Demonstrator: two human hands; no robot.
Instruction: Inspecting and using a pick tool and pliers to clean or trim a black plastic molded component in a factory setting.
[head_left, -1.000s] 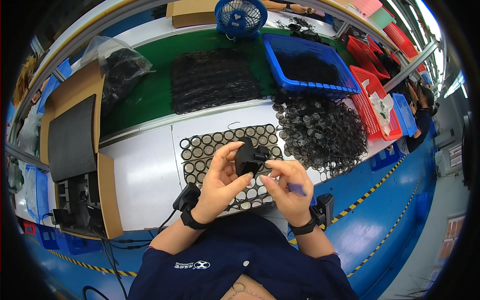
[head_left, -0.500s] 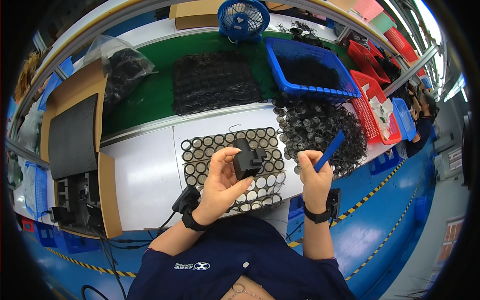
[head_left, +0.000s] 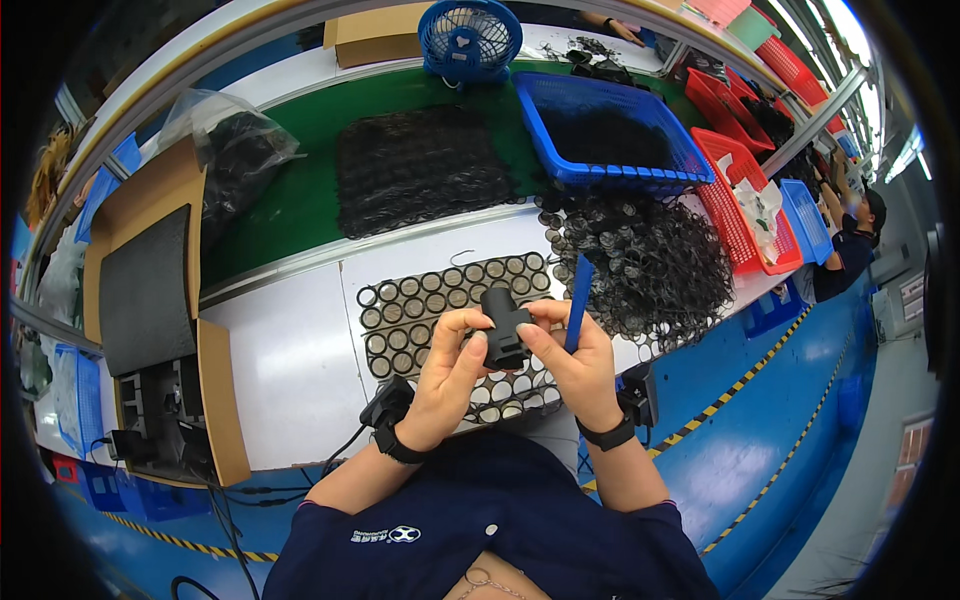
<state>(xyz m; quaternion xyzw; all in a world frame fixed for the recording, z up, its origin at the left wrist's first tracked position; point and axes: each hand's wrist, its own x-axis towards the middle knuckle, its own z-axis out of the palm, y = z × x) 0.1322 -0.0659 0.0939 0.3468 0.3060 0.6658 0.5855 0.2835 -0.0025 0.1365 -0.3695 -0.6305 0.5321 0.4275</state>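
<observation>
Black device [head_left: 503,322] pinched by left fingers [head_left: 464,320], right fingers [head_left: 541,343] also gripping blue strip [head_left: 579,300], white tabletop [head_left: 285,360], blue floor [head_left: 715,480]

- My left hand [head_left: 446,378] and right hand [head_left: 582,368] gripped a black device [head_left: 502,322] between thumbs and fingers.
- A blue strip [head_left: 579,295] projected from my right hand.
- Rows of black-rimmed discs [head_left: 410,308] lay beneath, left of a dark tangled heap [head_left: 665,270].

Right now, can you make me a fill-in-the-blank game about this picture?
The left hand and right hand hold a block coloured ____.
The thin strip in the right hand is coloured ____.
The open box on the left is made of ____.
Missing words: black; blue; cardboard.
</observation>
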